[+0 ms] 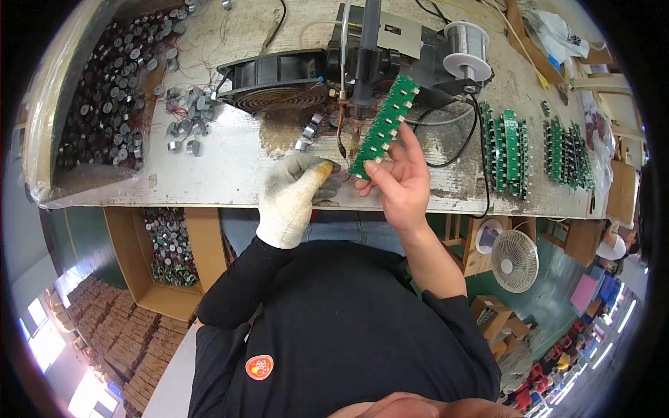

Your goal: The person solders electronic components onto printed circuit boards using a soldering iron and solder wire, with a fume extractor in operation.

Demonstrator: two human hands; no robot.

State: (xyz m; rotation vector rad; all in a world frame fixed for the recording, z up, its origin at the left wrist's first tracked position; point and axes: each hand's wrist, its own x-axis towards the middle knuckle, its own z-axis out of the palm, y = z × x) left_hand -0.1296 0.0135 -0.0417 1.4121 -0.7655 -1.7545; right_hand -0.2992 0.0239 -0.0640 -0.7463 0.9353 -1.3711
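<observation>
My right hand point(401, 181) grips a long green circuit board point(385, 127) by its lower end, thumb in front and fingers behind. The board is tilted, and small pale connectors line its edge. Beside it, my left hand point(296, 188) wears a white glove with a yellowed thumb. Its thumb and fingers are pinched together near the board's lower end; what they hold is too small and dark to make out. Between the hands and the machine, a soldering tip point(341, 143) points down. Several small silver motors point(312, 127) lie just left of the tip.
A black fan point(275, 80) stands behind my left hand, and a solder spool point(467, 49) sits behind the board. Wired motors point(122, 90) fill a tray at left. Rows of green boards point(509, 150) lie at right. Below the table edge is a cardboard box point(202, 244) of parts.
</observation>
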